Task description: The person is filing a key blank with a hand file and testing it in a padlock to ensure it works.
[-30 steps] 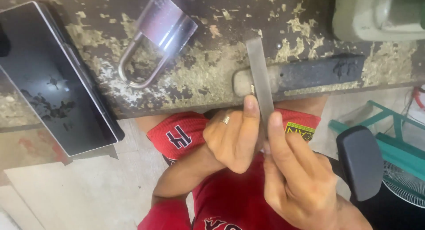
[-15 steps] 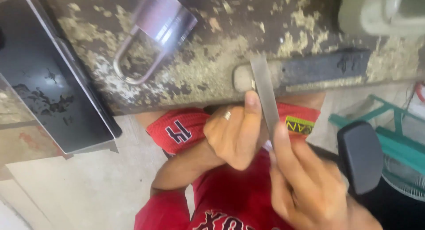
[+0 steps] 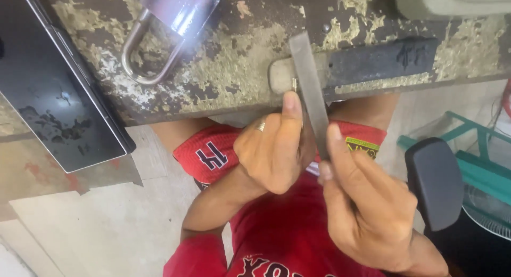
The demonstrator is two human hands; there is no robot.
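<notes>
My right hand (image 3: 367, 202) grips the lower end of a flat grey metal file (image 3: 307, 85), index finger stretched along its edge. The file stands nearly upright and reaches over the front edge of the worn table (image 3: 234, 80). My left hand (image 3: 271, 149), with a ring on one finger, is closed around a small metal piece (image 3: 294, 84). Only the piece's tip shows, pressed against the file's left side at my thumb tip. Both hands hover over my lap in red clothing, just below the table edge.
A large silver padlock (image 3: 170, 26) lies on the table at upper left. A black flat device (image 3: 53, 90) sits at the left. A dark bar with a pale end (image 3: 383, 61) lies behind the file. A black chair armrest (image 3: 434, 181) and teal frame (image 3: 479, 160) stand at the right.
The file dipped slightly and tilted half a second ago, then came back up along the small piece. Both hands keep their grips. The view has shifted a little toward the table edge.
</notes>
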